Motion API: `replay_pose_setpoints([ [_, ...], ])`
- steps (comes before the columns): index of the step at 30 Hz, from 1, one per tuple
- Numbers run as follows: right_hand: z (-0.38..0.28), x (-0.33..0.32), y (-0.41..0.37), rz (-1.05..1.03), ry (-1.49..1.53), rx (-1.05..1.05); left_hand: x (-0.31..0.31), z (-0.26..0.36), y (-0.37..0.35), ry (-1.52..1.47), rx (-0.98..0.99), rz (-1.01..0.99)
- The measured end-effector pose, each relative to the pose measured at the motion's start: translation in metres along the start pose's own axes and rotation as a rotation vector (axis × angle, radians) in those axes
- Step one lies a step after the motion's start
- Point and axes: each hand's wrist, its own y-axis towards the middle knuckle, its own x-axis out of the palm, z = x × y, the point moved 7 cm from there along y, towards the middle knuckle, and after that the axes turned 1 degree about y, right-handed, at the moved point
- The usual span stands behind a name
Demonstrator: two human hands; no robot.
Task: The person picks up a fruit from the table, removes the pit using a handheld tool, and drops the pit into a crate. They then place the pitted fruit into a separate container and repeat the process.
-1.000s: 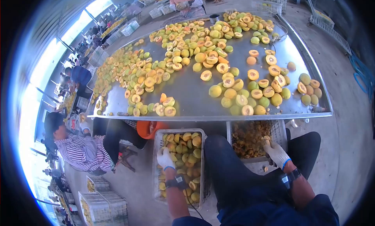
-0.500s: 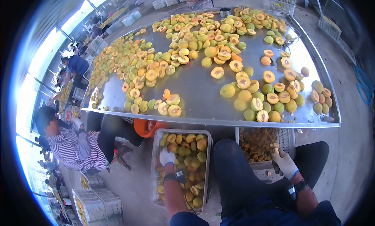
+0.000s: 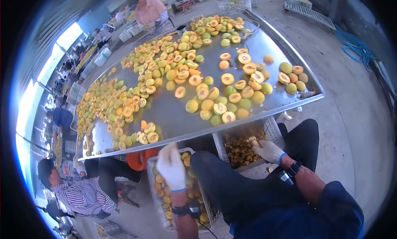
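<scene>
My left hand [image 3: 170,168], in a white glove, is raised over the far end of a pale plastic crate [image 3: 151,173] of yellow-green peaches [image 3: 167,199], just below the table edge. Motion smears its fingers. Above a second crate [image 3: 273,129], partly filled with brown peach pits [image 3: 237,150], is my gloved right hand [image 3: 269,151]. Its fingers are curled, with a small pale end showing at their tip; what they grip I cannot make out. Halved peaches [image 3: 228,117] with cut faces up lie among whole ones on the metal table [image 3: 173,123] ahead.
A person in a striped top [image 3: 84,195] sits to the left beside an orange tub [image 3: 136,159]. Across the table another person [image 3: 151,11] is near a metal cup [image 3: 180,29]. A blue hose [image 3: 355,48] lies coiled on the floor at right.
My left hand has come up out of the peach crate to near the table edge. My right hand stays by the pit crate. The view has turned to the right.
</scene>
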Motion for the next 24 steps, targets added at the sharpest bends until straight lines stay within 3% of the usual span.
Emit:
replay_pose_setpoints([
  [2, -0.007, -0.008, 0.002, 0.147, 0.094, -0.235, 0.05, 0.035, -0.016, -0.072, 0.028, -0.265],
  [4, -0.019, -0.019, -0.011, 0.147, 0.077, -0.253, 0.099, 0.073, -0.039, -0.09, 0.155, -0.5],
  [6, -0.024, -0.026, -0.02, 0.127, 0.049, -0.262, 0.145, 0.08, -0.069, -0.006, 0.064, -0.7],
  [11, -0.027, -0.049, -0.034, 0.118, 0.155, -0.391, 0.205, 0.068, -0.094, -0.034, 0.257, -0.893],
  [13, -0.019, -0.044, -0.043, -0.259, 0.4, -0.094, 0.213, 0.052, -0.101, -0.36, -0.34, -1.163],
  [14, -0.015, -0.041, -0.045, -0.363, 0.544, -0.084, 0.212, 0.056, -0.099, -0.349, -0.344, -1.166],
  [18, -0.007, -0.042, -0.043, -0.427, 0.546, -0.061, 0.215, 0.058, -0.098, -0.252, -0.355, -1.173],
  [24, -0.003, -0.04, -0.046, -0.506, 0.617, -0.048, 0.229, 0.045, -0.114, -0.414, -0.492, -1.061],
])
